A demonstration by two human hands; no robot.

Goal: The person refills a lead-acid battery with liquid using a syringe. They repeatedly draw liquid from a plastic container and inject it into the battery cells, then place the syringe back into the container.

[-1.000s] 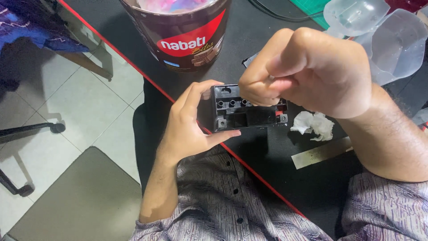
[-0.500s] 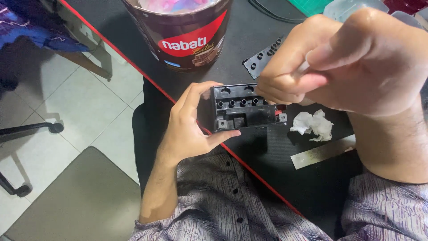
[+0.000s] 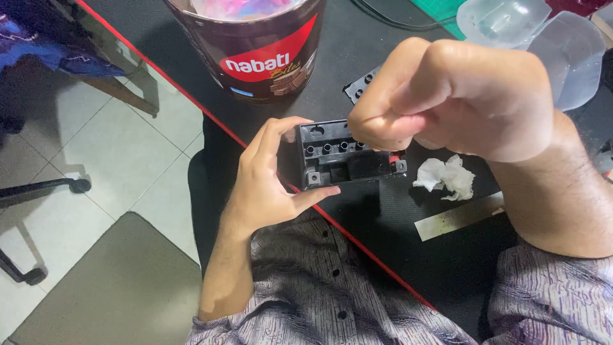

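My left hand (image 3: 268, 185) grips the left end of a small black boxy battery (image 3: 341, 160) with a row of round holes along its top, standing on the black table (image 3: 383, 223) near its red front edge. My right hand (image 3: 460, 102) hovers just above the battery's right half, closed in a fist with thumb and fingertips pinched over the holes. Whatever sits in that pinch is hidden. A flat black strip with holes (image 3: 361, 86) lies behind the battery, partly covered by my right hand.
A round dark-and-red snack tub (image 3: 255, 51) stands behind the battery. A crumpled white tissue (image 3: 447, 177) and a metal ruler (image 3: 456, 217) lie to the right. Clear plastic shells (image 3: 549, 38) sit at the back right. A chair seat (image 3: 108, 287) and tiled floor are at the left.
My right hand lifted up and right off the battery, then came back down and left over its top holes. My left hand and the battery stayed put.
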